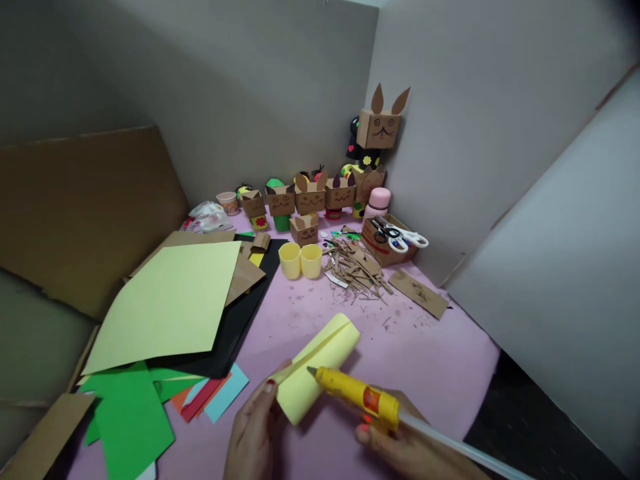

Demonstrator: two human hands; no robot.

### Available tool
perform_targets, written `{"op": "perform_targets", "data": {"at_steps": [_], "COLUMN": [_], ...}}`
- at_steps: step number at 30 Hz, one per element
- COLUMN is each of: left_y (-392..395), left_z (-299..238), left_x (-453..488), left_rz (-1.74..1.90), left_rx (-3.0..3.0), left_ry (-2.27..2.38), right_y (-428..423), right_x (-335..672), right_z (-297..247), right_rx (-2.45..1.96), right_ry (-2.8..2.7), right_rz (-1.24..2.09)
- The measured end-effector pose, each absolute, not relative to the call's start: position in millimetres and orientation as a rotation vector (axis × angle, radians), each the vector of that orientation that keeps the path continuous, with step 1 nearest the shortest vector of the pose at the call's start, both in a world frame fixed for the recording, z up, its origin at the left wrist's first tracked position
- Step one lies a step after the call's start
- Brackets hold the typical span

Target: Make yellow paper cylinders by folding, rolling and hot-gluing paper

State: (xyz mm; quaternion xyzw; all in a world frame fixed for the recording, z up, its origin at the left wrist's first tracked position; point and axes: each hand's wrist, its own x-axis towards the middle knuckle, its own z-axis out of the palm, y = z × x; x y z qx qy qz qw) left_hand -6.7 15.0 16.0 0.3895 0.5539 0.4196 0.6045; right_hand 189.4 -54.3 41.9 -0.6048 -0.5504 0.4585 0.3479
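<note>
A sheet of yellow paper rolled into a tube lies slantwise in front of me, its long edge showing along the top. My left hand grips the tube's near left end between thumb and fingers. A yellow hot glue gun is in my right hand, with a clear glue stick sticking out of its back and a red light glowing on it. Its nozzle is at the paper near the seam; whether it touches I cannot tell. Beyond stand two short yellow paper tubes, side by side.
Yellow sheets, black card and green paper lie at left. Cardboard scraps are heaped mid-table beside a box topped with scissors. Cardboard animal figures and a pink bottle stand at the back.
</note>
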Motion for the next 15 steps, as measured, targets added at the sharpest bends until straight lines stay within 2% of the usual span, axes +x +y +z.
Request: {"op": "perform_targets", "data": {"at_steps": [9, 15], "left_y": [13.7, 14.5], "left_z": [11.4, 16.2], "left_x": [-6.5, -5.9], "left_rz": [1.002, 1.002], "left_rx": [0.865, 0.958], "left_ry": [1.214, 1.252], "right_y": [-51.9, -53.2], "right_x": [195.2, 183.8], "right_z": [32.9, 21.1], "right_rx": [-1.64, -1.387], "right_ry": [-1.38, -1.51], "right_rz": [1.054, 1.255]}}
